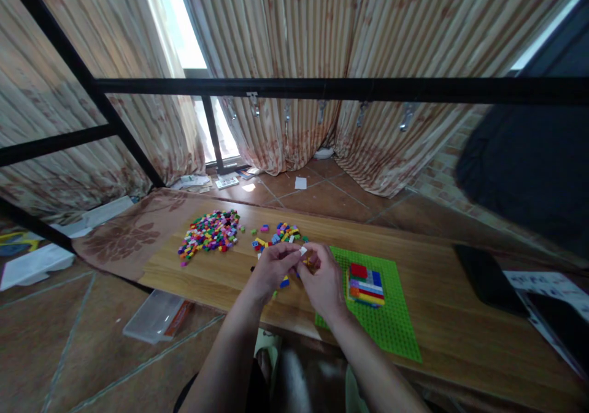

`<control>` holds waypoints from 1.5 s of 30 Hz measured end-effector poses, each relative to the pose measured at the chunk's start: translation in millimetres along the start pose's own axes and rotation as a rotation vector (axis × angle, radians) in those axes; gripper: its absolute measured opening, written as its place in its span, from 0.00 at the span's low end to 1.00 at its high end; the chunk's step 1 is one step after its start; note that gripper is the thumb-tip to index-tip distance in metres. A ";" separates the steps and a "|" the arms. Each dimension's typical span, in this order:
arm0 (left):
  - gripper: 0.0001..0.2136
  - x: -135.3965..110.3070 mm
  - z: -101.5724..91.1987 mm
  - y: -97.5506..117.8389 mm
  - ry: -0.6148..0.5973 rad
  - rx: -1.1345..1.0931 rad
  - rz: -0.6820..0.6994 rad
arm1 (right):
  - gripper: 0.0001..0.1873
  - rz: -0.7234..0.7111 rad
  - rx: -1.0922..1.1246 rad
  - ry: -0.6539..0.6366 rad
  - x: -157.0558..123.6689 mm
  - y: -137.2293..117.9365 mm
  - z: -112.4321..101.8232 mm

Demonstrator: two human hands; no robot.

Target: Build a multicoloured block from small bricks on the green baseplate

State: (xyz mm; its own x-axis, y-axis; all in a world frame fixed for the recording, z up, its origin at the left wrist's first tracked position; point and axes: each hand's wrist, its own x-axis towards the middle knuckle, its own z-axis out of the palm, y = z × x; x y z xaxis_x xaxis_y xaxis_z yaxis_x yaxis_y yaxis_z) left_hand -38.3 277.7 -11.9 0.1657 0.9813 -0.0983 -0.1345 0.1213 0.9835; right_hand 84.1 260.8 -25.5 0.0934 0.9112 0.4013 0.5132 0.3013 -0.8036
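While both hands meet above the table point(437, 302), the left hand point(276, 266) and the right hand point(324, 275) pinch a white brick point(303, 251) between their fingertips, held just left of the green plate point(399, 321). On that plate sits a block point(367, 285), more than one layer deep at its near edge, topped in red, blue, yellow, orange and pale violet. A fair part looks built, but the white brick is not joined to it, and many pieces lie loose: a large heap point(209, 235) toward the left of the table and a smaller pile point(286, 231) just beyond the hands. The strips point(372, 295) atop the block run left to right, their right ends slightly nearer; a red brick point(358, 270) marks its far left corner. Since fingers cover much of the white brick, its long axis is hard to tell.
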 end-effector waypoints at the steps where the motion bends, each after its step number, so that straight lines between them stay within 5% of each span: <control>1: 0.16 -0.6 3.6 0.8 -0.013 -0.014 0.016 | 0.10 -0.004 -0.011 -0.005 -0.5 0.2 -5.1; 12: 0.10 -2.8 45.7 -7.6 -0.228 0.075 0.025 | 0.10 -0.075 -0.076 -0.216 -15.2 24.3 -88.1; 21: 0.12 21.5 81.4 -29.0 -0.049 0.375 0.206 | 0.13 0.232 -0.005 0.081 -10.1 99.5 -148.3; 31: 0.12 49.3 112.9 -52.7 -0.130 0.309 0.141 | 0.10 0.243 -0.023 -0.044 -0.1 113.0 -136.8; 45: 0.08 55.7 127.1 -69.9 -0.154 0.096 0.111 | 0.09 0.289 0.060 -0.073 2.5 115.6 -134.0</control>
State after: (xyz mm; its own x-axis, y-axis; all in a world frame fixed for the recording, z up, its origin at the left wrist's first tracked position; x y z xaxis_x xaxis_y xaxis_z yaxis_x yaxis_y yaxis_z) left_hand 104.5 304.8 -66.8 0.3032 0.9525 0.0285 -0.0673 -0.0084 0.9977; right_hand 258.0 260.2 -58.5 0.1653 0.9787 0.1215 0.4227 0.0410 -0.9054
